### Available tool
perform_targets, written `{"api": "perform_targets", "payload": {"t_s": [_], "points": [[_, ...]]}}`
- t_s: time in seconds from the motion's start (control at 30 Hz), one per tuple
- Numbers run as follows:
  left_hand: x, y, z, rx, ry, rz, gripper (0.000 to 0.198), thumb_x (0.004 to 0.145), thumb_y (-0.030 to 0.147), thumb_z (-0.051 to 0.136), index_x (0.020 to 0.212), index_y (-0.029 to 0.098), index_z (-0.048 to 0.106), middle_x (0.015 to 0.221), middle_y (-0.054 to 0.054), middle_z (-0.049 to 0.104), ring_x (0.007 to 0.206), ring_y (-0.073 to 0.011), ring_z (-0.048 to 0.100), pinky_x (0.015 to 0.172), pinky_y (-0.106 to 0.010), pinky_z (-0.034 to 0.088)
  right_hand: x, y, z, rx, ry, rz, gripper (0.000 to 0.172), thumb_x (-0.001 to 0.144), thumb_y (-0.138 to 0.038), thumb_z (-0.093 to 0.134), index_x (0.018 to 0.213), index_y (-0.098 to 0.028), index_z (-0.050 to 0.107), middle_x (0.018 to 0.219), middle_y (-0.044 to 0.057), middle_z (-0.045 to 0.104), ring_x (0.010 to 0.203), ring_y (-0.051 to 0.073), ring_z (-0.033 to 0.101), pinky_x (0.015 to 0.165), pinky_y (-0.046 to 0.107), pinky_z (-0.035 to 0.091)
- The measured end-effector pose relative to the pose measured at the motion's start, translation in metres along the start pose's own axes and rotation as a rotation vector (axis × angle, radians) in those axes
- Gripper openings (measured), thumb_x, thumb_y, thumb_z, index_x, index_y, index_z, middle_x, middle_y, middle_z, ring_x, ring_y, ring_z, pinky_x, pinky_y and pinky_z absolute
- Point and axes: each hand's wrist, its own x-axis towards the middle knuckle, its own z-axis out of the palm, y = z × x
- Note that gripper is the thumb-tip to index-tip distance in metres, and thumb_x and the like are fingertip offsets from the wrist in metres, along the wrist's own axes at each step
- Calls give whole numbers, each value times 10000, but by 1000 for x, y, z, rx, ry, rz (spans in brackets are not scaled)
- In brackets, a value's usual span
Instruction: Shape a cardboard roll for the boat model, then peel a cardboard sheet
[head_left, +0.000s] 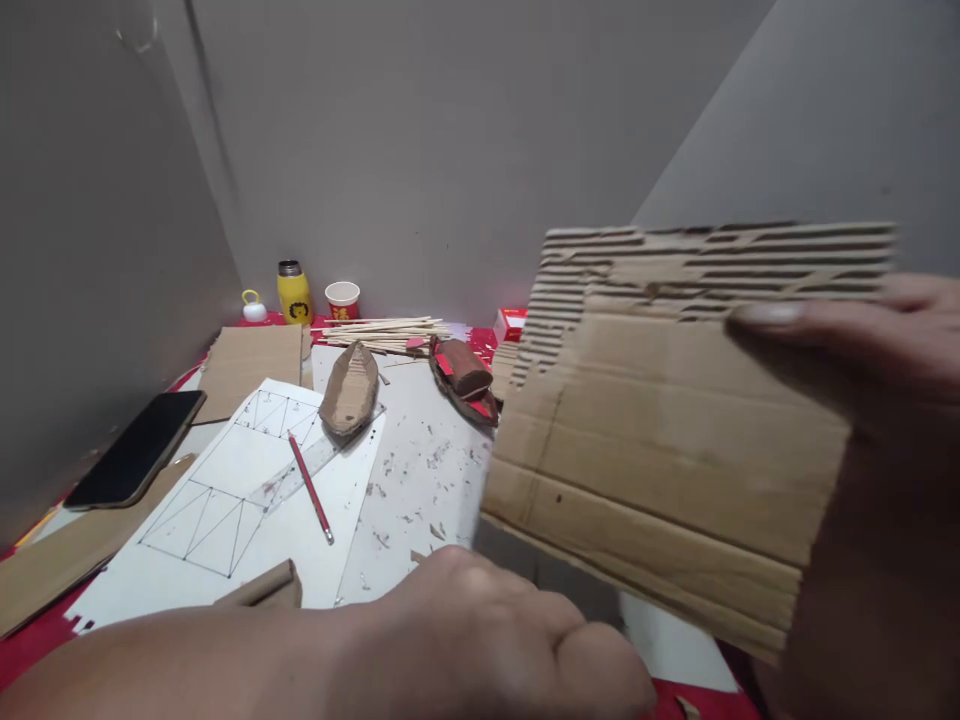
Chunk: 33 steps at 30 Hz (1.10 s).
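Note:
My right hand [870,400] grips a large piece of corrugated cardboard [660,450] by its right edge and holds it up in front of me; its top layer is torn away, baring the ribs. My left hand [495,630] is low in the foreground below the cardboard, knuckles up and fingers curled under, so I cannot see whether it holds anything. On the table to the left lie a white sheet with drawn triangles [247,490], a red pencil [310,487] and a clear ruler [300,470]. A small cardboard boat hull [349,390] rests at the sheet's far corner.
A second boat-shaped model with red parts [463,378], a bundle of wooden sticks [386,333], a yellow bottle [294,293], a red-and-white cup [343,299], a black phone [135,448] and flat cardboard pieces [251,365] lie on the table. Grey walls close in behind and at the left.

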Motion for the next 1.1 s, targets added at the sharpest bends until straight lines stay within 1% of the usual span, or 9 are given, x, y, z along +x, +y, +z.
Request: {"api": "perform_targets", "payload": {"t_s": [0.07,0.17,0.27,0.37,0.5,0.63,0.8,0.97,1.1], "points": [[2,0,-9,-115,65,-45,227,853,153,526,643,204,459,584,54,572,480,-83,478,419,-260,336,3,-2,9,118,-52,123,179,869,-296,613,891,-198,760,869,41,766,639,145,676,571,319,467],[4,-3,-26,-179,320,-181,253,871,134,505,631,208,476,556,42,580,475,-84,504,468,-227,400,3,0,29,279,-346,221,142,810,-286,670,877,-193,754,837,40,757,672,164,681,629,314,516],[4,-12,-42,-48,499,-291,177,858,155,593,695,194,535,577,38,585,496,-82,517,485,-215,409,0,6,48,306,-575,147,154,773,-332,704,845,-200,736,849,28,736,732,170,674,668,300,530],[4,-23,-48,64,509,-317,87,850,129,605,784,178,575,670,14,609,594,-104,550,557,-230,438,-1,10,60,254,-654,56,175,828,-365,635,822,-205,706,841,14,704,737,156,651,688,284,518],[3,-34,-44,165,510,-290,108,856,91,572,935,163,583,818,-34,642,738,-142,584,650,-264,468,-5,11,63,176,-689,-50,278,904,-397,515,775,-209,674,793,14,665,734,162,613,703,291,496],[2,-38,-41,280,548,-313,55,855,142,599,906,157,581,796,-41,637,710,-155,576,638,-285,458,-13,9,63,114,-663,-142,350,945,-399,440,734,-217,652,722,9,627,668,165,576,685,301,489],[4,-41,-42,346,558,-353,109,853,225,625,787,157,571,680,-17,604,609,-143,528,572,-286,410,-24,1,68,102,-585,-324,289,962,-303,402,952,-225,680,843,23,657,824,188,614,770,305,500],[7,-39,-45,257,545,-421,156,846,252,629,741,153,572,656,-9,586,595,-134,515,567,-282,403,-32,-7,69,99,-534,-427,273,946,-228,409,1067,-234,653,922,19,672,878,178,627,812,282,503],[9,-32,-51,120,532,-481,140,840,213,617,715,162,579,614,23,566,561,-105,507,547,-244,400,-36,-12,69,65,-520,-473,230,921,-183,404,940,-211,632,807,9,639,726,158,601,718,266,508]]}}
